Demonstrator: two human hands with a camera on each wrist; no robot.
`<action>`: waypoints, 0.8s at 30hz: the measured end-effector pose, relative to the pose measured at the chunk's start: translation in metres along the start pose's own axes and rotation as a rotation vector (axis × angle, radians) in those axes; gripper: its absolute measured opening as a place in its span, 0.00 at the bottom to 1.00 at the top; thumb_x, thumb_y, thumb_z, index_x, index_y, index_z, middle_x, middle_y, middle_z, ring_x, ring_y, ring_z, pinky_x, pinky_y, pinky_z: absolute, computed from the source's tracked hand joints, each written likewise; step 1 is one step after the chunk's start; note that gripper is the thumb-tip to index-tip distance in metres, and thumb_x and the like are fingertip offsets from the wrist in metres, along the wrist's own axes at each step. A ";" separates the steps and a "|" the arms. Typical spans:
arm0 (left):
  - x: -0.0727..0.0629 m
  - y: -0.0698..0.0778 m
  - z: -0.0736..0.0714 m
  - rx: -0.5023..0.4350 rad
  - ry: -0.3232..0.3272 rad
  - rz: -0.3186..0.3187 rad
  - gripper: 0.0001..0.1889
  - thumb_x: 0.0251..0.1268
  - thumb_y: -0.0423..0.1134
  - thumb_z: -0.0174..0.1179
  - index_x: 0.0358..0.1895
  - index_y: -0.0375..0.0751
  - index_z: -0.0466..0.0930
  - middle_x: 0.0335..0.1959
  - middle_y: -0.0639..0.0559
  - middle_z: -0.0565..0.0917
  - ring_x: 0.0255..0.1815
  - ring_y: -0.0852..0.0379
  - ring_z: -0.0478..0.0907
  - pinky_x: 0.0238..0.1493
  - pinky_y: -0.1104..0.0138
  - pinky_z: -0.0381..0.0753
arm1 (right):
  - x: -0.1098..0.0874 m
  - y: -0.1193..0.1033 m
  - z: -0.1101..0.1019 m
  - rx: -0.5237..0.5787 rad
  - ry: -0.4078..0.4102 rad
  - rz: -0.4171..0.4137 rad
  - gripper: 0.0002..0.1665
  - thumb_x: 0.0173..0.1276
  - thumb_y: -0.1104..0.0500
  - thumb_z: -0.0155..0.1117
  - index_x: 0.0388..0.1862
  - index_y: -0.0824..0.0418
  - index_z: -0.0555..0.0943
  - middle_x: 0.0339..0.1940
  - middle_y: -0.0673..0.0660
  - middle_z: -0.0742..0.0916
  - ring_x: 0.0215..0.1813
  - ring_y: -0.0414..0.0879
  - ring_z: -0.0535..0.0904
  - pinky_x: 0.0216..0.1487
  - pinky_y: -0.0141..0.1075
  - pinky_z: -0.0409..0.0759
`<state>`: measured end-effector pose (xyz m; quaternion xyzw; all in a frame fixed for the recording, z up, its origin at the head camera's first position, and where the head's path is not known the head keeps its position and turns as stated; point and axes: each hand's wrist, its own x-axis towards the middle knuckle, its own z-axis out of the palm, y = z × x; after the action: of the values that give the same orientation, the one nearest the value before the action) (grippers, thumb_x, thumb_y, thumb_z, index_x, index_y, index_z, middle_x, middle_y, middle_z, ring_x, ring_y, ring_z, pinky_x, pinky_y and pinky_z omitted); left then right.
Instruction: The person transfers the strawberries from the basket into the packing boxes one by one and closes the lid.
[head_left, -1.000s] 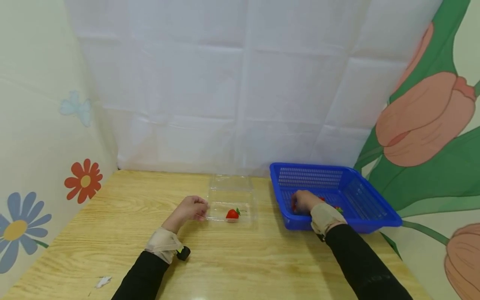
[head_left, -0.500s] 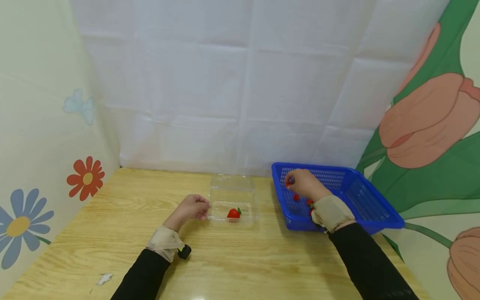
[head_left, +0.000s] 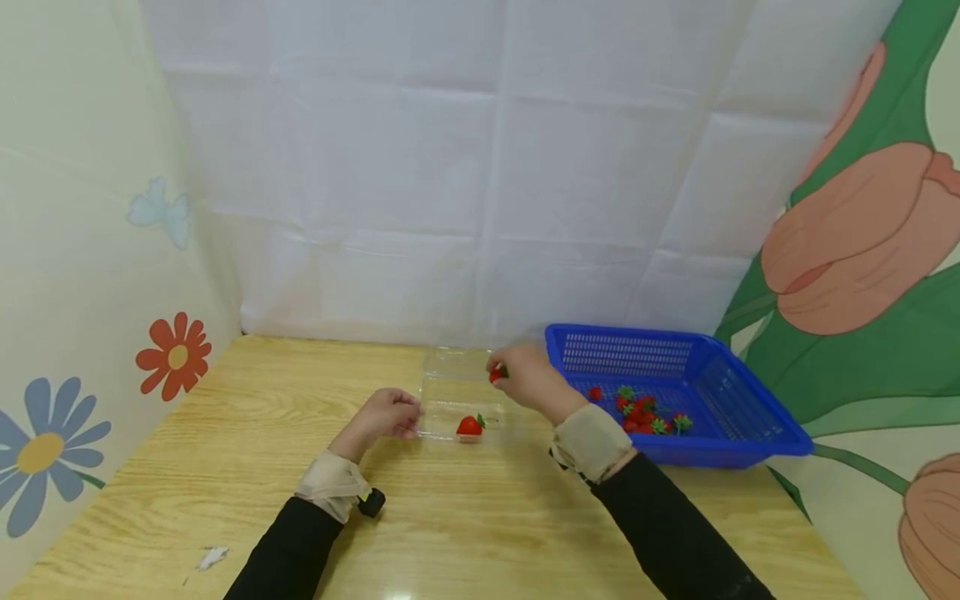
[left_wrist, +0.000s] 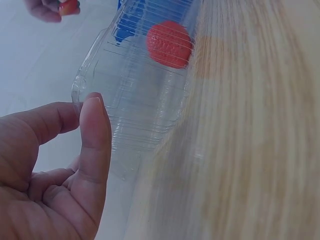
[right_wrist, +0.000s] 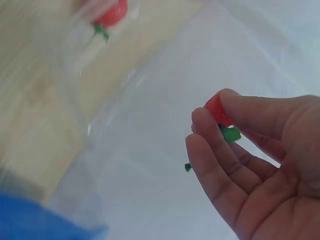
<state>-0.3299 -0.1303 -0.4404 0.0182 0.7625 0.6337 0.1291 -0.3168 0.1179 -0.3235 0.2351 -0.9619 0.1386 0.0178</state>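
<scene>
My left hand point(head_left: 384, 414) pinches the left edge of a clear plastic clamshell box point(left_wrist: 135, 95) between thumb and forefinger. The box stands on the table with its lid folded back. Inside its near part lies one red strawberry point(head_left: 470, 426) with a green leaf, seen also in the left wrist view. Above the box's back right side, my right hand point(head_left: 531, 382) pinches a small strawberry point(right_wrist: 218, 109) between thumb and fingertips. Its green leaves show between the fingers in the right wrist view, and the fingers cover part of it.
A blue plastic basket point(head_left: 750, 446) stands at the right, with several strawberries point(head_left: 643, 412) in its near left part. The wooden table point(head_left: 450, 525) has a torn white patch point(head_left: 212, 557) at the front left. White cloth point(head_left: 360, 167) hangs behind.
My right hand has lifted a strawberry out of the blue basket and moved left with it to above the clear box. My left hand stays on the box edge.
</scene>
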 end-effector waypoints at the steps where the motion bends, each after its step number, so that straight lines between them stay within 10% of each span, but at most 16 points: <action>1: 0.000 0.000 0.000 0.000 -0.002 0.000 0.09 0.74 0.29 0.55 0.49 0.26 0.75 0.35 0.40 0.83 0.26 0.58 0.79 0.27 0.69 0.84 | 0.002 -0.005 0.005 0.000 -0.003 -0.006 0.10 0.68 0.66 0.69 0.47 0.64 0.85 0.42 0.58 0.88 0.44 0.51 0.85 0.47 0.43 0.85; 24: -0.003 0.002 0.000 0.004 -0.004 0.018 0.11 0.74 0.30 0.54 0.51 0.24 0.75 0.38 0.39 0.84 0.25 0.58 0.80 0.27 0.69 0.84 | 0.040 -0.028 0.083 0.004 -0.146 -0.130 0.06 0.67 0.69 0.68 0.42 0.64 0.86 0.42 0.58 0.88 0.47 0.52 0.84 0.54 0.44 0.82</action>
<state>-0.3273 -0.1301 -0.4383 0.0265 0.7634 0.6332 0.1251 -0.3366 0.0533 -0.3918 0.3065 -0.9431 0.1216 -0.0437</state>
